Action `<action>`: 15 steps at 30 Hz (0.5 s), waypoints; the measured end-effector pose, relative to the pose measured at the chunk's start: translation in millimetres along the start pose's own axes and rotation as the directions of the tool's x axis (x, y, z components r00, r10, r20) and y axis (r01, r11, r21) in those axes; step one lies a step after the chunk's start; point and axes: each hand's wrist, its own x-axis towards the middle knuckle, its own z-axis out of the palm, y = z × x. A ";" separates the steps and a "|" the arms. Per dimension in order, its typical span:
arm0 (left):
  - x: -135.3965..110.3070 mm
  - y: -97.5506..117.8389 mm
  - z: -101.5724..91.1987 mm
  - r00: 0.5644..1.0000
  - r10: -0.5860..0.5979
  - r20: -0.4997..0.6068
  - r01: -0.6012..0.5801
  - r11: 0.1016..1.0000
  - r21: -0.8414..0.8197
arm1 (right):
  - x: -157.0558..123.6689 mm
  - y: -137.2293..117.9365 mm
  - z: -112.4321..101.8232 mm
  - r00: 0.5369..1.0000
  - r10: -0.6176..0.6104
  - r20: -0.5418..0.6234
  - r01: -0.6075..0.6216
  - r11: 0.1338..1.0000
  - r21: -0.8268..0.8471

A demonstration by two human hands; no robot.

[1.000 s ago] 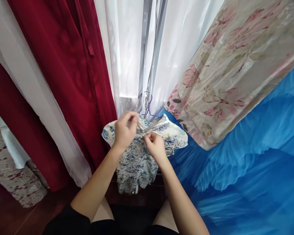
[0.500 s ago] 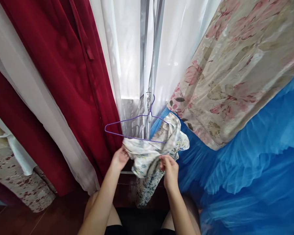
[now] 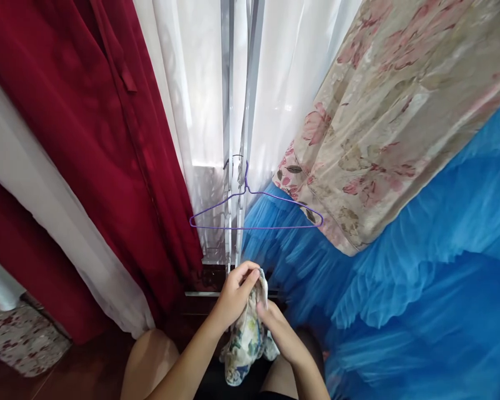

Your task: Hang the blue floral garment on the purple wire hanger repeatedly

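Observation:
A bunched white garment with a blue, green and yellow floral print (image 3: 245, 347) hangs from my hands above my lap. My left hand (image 3: 238, 291) is closed, pinching the garment's top edge between thumb and fingers. Lower down on the right, my right hand (image 3: 277, 328) grips the cloth, its thumb against the fabric and its fingers partly hidden. Just above both hands, a bare purple hanger (image 3: 258, 228) hangs by its hook, apart from the garment.
Grey metal uprights (image 3: 229, 111) stand behind the hanger. Long dark red fabric (image 3: 120, 166) and white fabric (image 3: 66, 205) hang on the left. To the right hang beige floral fabric (image 3: 366, 139) and ruffled blue tulle (image 3: 400, 289). Brown floor tiles (image 3: 83, 372) show below.
The garment has come off the purple hanger and moved down toward my lap. My hands have drawn closer together, and the hanger now hangs level.

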 end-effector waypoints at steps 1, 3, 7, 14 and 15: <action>-5.4 -9.6 -4.5 1.000 -0.022 0.002 0.022 0.999 -0.028 | -2.2 -3.2 -0.1 0.997 0.040 0.071 -0.040 0.999 0.009; -21.5 -27.3 -15.7 0.989 -0.072 0.131 0.084 0.992 -0.091 | -7.4 -9.1 -3.4 0.986 0.080 0.145 -0.081 0.997 0.002; -59.6 -48.5 -40.0 0.818 -0.241 0.522 0.256 0.966 0.045 | -16.2 -28.8 -18.2 0.969 0.093 0.230 -0.067 0.991 -0.120; -78.0 -62.4 -99.6 0.897 -0.361 0.255 0.188 0.833 0.521 | -0.9 -88.0 -39.0 0.992 0.117 0.041 -0.090 0.905 -0.415; -77.2 -62.4 -109.9 0.917 -0.335 0.219 0.168 0.819 0.549 | 7.2 -97.2 -39.3 0.993 0.104 0.063 -0.064 0.889 -0.453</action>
